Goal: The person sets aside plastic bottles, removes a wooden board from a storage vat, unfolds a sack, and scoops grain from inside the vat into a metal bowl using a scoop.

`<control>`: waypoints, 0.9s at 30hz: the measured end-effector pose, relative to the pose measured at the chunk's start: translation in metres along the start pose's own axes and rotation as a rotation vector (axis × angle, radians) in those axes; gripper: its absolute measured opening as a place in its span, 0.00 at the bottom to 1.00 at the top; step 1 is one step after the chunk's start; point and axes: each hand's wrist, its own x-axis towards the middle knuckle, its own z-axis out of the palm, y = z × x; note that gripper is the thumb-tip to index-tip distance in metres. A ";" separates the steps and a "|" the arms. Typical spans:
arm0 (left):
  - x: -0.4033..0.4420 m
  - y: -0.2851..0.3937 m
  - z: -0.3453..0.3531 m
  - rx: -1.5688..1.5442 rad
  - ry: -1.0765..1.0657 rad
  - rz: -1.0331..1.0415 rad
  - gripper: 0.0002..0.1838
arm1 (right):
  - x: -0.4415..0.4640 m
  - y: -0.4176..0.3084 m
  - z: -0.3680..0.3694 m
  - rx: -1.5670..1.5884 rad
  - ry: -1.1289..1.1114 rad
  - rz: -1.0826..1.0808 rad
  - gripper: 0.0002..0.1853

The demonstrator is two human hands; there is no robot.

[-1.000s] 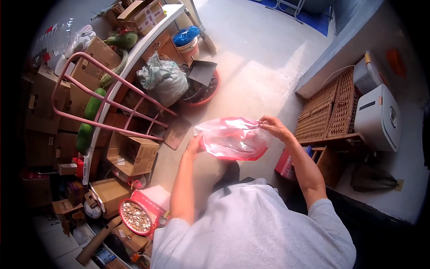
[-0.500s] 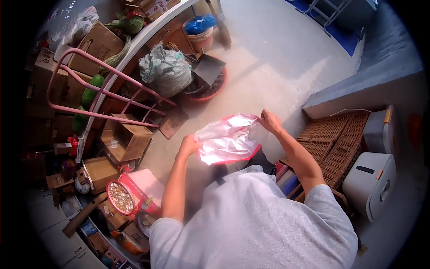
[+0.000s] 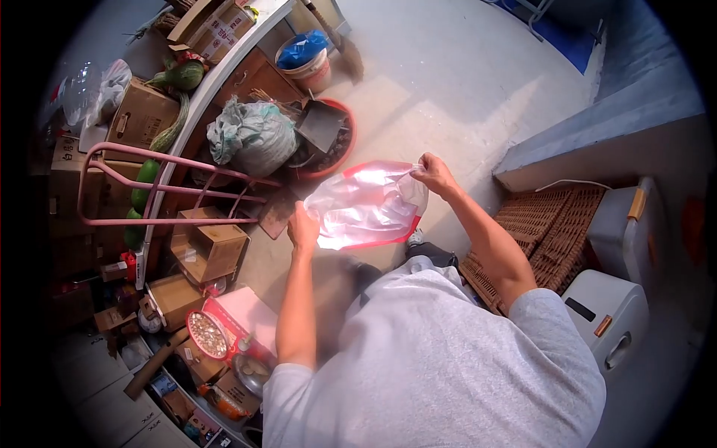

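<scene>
A thin pink-and-white plastic bag (image 3: 366, 205) is stretched between my two hands in front of my body, above the floor. My left hand (image 3: 302, 228) grips its left edge with closed fingers. At the bag's upper right corner, my right hand (image 3: 435, 176) pinches the plastic. The bag's side facing up is shiny and wrinkled, with a red-pink border along the bottom edge.
To the left stand a pink metal hand truck (image 3: 172, 160), a stuffed pale green sack (image 3: 254, 138), a red basin (image 3: 347, 142) and cardboard boxes (image 3: 209, 250). Wicker hampers (image 3: 530, 231) and a white bin (image 3: 609, 317) are at the right. A shoe shows below the bag.
Both hands have risen in view with the bag still between them. My view has shifted, and a shoe now shows below the bag's right end.
</scene>
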 end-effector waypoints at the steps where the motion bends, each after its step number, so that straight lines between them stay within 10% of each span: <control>1: 0.006 -0.008 0.012 -0.018 0.119 0.154 0.15 | -0.002 -0.002 -0.011 0.192 -0.100 0.037 0.09; 7: 0.018 0.024 -0.017 0.050 0.051 0.102 0.14 | 0.000 -0.006 -0.045 0.593 -0.312 0.026 0.08; 15: 0.043 -0.021 -0.031 -0.252 0.124 -0.086 0.18 | 0.005 -0.024 -0.009 -0.105 0.254 -0.220 0.06; 18: 0.032 -0.003 -0.051 -0.531 0.038 -0.174 0.19 | 0.019 -0.014 0.002 0.167 0.294 0.052 0.12; 27: 0.062 -0.110 -0.087 -1.076 -0.030 -0.408 0.23 | 0.025 -0.056 0.032 0.072 0.339 -0.317 0.07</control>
